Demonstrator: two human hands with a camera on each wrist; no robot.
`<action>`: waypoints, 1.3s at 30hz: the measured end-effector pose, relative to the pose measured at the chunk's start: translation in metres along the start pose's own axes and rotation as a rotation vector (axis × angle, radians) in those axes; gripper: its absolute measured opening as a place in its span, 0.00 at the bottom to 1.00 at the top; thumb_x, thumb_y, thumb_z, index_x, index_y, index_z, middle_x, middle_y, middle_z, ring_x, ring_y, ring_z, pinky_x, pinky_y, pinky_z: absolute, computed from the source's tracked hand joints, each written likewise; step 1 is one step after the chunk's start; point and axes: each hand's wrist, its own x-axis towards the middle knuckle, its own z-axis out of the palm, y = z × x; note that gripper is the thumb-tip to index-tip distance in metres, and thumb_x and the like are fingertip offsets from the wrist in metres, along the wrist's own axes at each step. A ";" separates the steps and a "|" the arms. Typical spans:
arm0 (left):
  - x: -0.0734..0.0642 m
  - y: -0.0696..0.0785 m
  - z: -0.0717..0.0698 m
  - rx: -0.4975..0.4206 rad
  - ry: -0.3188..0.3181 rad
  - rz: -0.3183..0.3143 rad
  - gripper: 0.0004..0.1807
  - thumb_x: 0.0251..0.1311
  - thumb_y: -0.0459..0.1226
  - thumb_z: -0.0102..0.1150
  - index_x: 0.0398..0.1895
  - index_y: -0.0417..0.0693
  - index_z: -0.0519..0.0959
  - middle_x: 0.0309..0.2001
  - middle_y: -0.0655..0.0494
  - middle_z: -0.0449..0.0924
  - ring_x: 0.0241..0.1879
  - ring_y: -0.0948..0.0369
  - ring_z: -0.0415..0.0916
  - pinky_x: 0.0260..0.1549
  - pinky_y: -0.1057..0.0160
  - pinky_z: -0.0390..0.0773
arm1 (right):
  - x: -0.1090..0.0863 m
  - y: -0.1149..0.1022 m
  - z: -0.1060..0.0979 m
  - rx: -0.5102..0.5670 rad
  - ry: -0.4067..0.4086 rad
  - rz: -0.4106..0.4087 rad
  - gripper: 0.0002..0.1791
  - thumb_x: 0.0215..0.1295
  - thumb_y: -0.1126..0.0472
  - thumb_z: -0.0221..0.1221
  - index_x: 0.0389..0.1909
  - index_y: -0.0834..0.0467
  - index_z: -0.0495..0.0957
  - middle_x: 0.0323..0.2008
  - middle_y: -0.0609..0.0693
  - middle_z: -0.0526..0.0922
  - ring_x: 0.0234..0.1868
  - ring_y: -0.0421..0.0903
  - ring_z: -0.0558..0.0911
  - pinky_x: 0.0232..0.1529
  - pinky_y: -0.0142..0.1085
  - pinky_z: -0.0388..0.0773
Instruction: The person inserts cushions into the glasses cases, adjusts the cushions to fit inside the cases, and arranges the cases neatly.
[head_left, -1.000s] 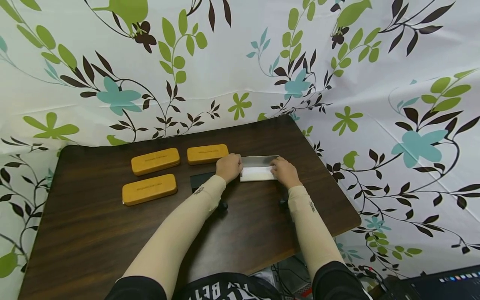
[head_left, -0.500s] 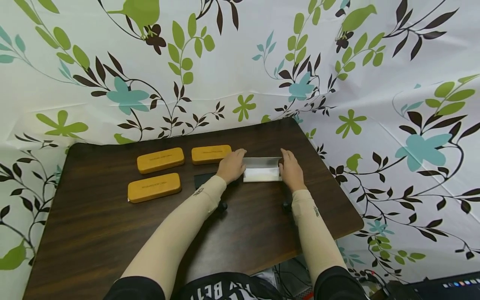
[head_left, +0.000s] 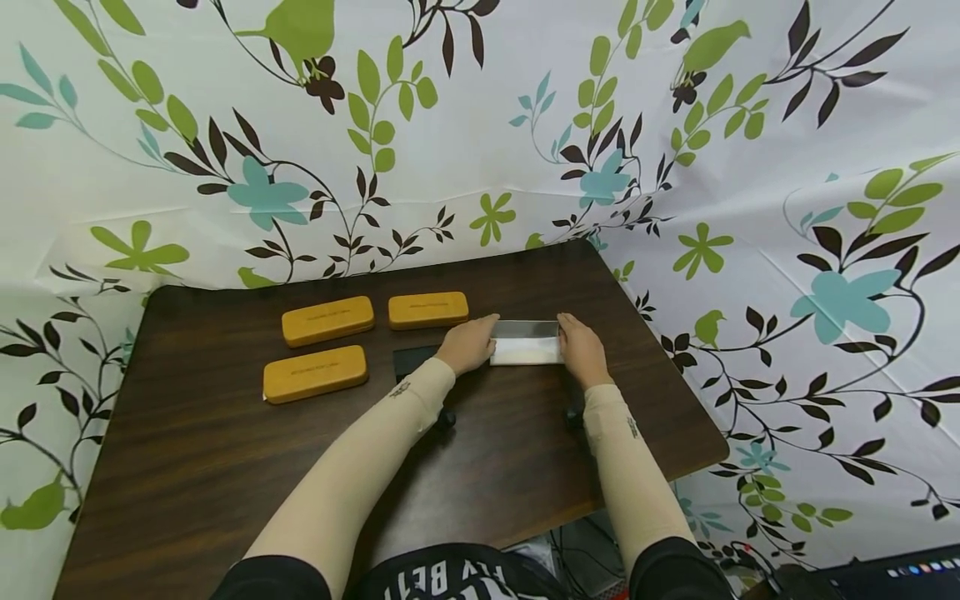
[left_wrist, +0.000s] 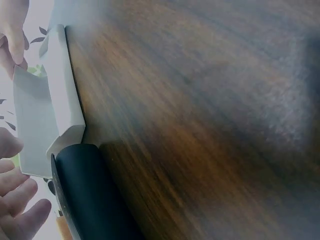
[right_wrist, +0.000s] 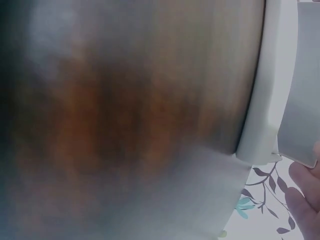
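A white glasses case (head_left: 527, 351) stands on the dark table with its grey-lined lid (head_left: 527, 329) raised. At the lid's left end is my left hand (head_left: 468, 343); in the left wrist view its thumb lies at the lid's edge and the other fingers (left_wrist: 20, 195) fan out beyond it. My right hand (head_left: 585, 348) pinches the lid's opposite corner, with thumb and finger on either side of it in the left wrist view. The right wrist view shows only fingertips (right_wrist: 305, 185) by that corner. A black case (left_wrist: 95, 195) lies close beside the white one, partly behind my left forearm.
Three yellow cases with small lettering lie to the left: a near one (head_left: 315, 375), a far one (head_left: 327, 322) and one by my left hand (head_left: 427, 310). Patterned cloth (head_left: 480, 125) hangs behind the table (head_left: 187, 467). A dark screen (head_left: 892, 575) shows at lower right.
Half a second ago my fingers pointed up beside the case's ends; now they have come down onto the raised lid's two edges. The head view has shifted slightly.
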 end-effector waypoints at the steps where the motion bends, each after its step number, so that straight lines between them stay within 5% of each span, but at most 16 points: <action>1: 0.000 0.000 0.001 0.004 -0.001 0.007 0.29 0.73 0.38 0.55 0.75 0.43 0.65 0.70 0.48 0.72 0.55 0.52 0.82 0.48 0.54 0.82 | 0.000 0.000 0.000 0.004 0.007 0.003 0.22 0.72 0.68 0.58 0.65 0.67 0.75 0.64 0.62 0.77 0.63 0.60 0.78 0.60 0.53 0.75; 12: 0.006 0.001 0.007 0.088 -0.034 0.068 0.25 0.75 0.39 0.54 0.71 0.42 0.71 0.72 0.48 0.68 0.65 0.51 0.74 0.57 0.54 0.78 | -0.001 0.009 0.006 -0.032 0.142 -0.060 0.15 0.68 0.69 0.64 0.53 0.67 0.84 0.55 0.60 0.84 0.49 0.60 0.86 0.46 0.53 0.83; 23: -0.001 -0.011 0.012 0.131 -0.006 0.096 0.20 0.74 0.38 0.55 0.66 0.46 0.77 0.71 0.49 0.69 0.55 0.52 0.82 0.46 0.56 0.83 | 0.007 0.005 0.015 -0.036 0.120 -0.070 0.12 0.69 0.67 0.64 0.50 0.66 0.86 0.54 0.58 0.85 0.48 0.60 0.86 0.44 0.52 0.83; 30: -0.002 -0.019 0.011 0.191 -0.063 0.097 0.14 0.72 0.39 0.58 0.57 0.48 0.83 0.70 0.50 0.71 0.60 0.53 0.78 0.58 0.52 0.77 | 0.015 0.003 0.023 -0.059 0.068 -0.127 0.01 0.66 0.71 0.64 0.34 0.64 0.83 0.48 0.56 0.87 0.37 0.59 0.87 0.33 0.52 0.82; 34: -0.001 -0.023 0.008 0.203 -0.109 0.106 0.13 0.72 0.40 0.59 0.54 0.50 0.84 0.71 0.51 0.70 0.67 0.54 0.71 0.66 0.45 0.68 | 0.021 0.001 0.026 -0.082 0.039 -0.148 0.01 0.64 0.71 0.65 0.34 0.64 0.83 0.48 0.57 0.87 0.38 0.61 0.86 0.34 0.53 0.82; 39: 0.000 -0.032 -0.002 0.208 -0.079 0.110 0.12 0.73 0.40 0.57 0.54 0.52 0.84 0.70 0.51 0.71 0.65 0.54 0.74 0.62 0.47 0.73 | 0.037 -0.009 0.029 -0.092 0.038 -0.183 0.10 0.68 0.68 0.62 0.25 0.61 0.78 0.37 0.58 0.86 0.29 0.59 0.83 0.29 0.53 0.79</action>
